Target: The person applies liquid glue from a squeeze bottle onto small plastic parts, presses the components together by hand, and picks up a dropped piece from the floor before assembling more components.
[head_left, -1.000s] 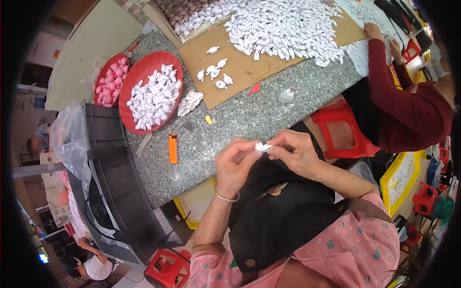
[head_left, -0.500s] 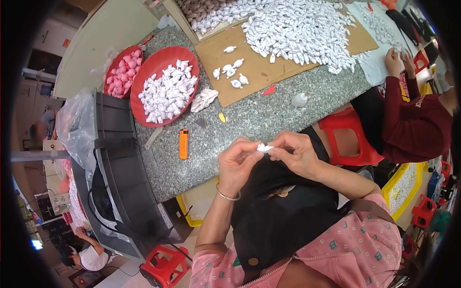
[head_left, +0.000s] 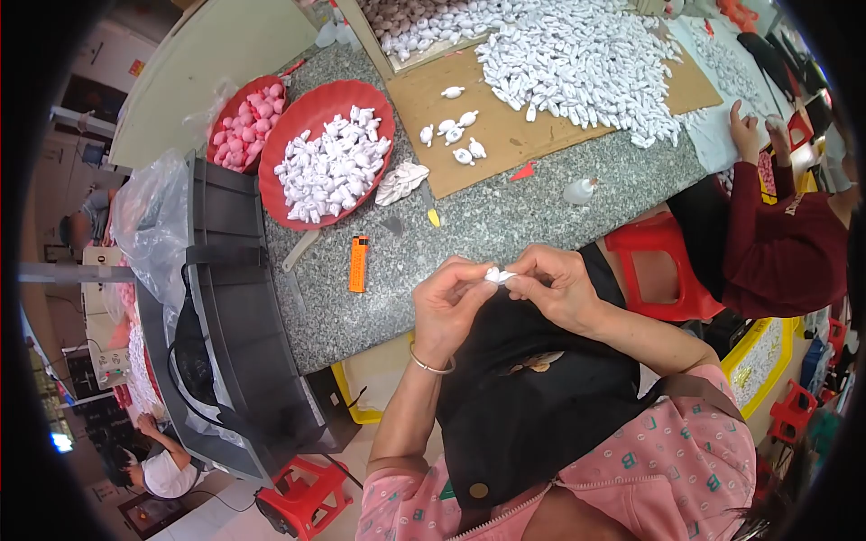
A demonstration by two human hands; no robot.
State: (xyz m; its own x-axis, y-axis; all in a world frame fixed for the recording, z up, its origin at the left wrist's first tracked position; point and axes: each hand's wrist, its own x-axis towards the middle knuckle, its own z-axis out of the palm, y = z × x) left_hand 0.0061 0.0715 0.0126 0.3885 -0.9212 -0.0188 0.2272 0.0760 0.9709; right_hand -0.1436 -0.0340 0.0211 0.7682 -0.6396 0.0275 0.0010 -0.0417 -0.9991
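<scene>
My left hand point(head_left: 446, 307) and my right hand point(head_left: 561, 290) meet above my black apron point(head_left: 523, 415), just off the front edge of the stone tabletop point(head_left: 397, 311). Between their fingertips they pinch one small white moulded piece point(head_left: 497, 276). The fingers partly cover it, so its full shape is hidden. On the brown cardboard point(head_left: 541, 144) lie several loose white rounded pieces point(head_left: 451, 132) with small dark marks. Left of them, a red bowl point(head_left: 271, 185) holds a heap of similar white pieces point(head_left: 334, 167).
A big pile of white pieces point(head_left: 582, 68) covers the back of the cardboard. Pink pieces point(head_left: 244, 131) fill another red bowl. An orange lighter point(head_left: 358, 264), a white rag point(head_left: 401, 184) and a small bottle point(head_left: 579, 190) lie nearer. A co-worker in a maroon sleeve point(head_left: 741, 212) sits at right; a grey crate point(head_left: 244, 316) stands left.
The view has shifted slightly, so the table and its contents appear a little further right. Both hands keep their pinch on the white piece, with only slight finger movement.
</scene>
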